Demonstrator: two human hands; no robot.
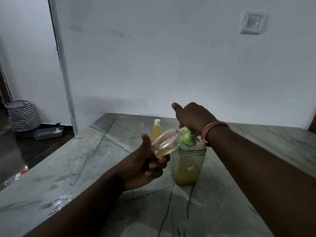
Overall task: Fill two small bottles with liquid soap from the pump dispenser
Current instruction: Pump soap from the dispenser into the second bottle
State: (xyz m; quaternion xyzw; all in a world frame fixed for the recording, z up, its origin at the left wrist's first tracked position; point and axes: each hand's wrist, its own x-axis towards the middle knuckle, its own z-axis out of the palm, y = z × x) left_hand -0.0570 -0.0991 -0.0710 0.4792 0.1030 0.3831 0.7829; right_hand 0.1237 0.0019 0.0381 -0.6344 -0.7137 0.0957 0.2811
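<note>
Soap pools low in the tilted bottle [166, 142] gripped by the left hand [145, 165], its mouth meeting the dispenser [188, 161] spout under the pressing right hand [193, 117].

Clear small bottle [166, 142] tilted at green pump dispenser [188, 161] spout, capped filled bottle [156, 130] behind
</note>
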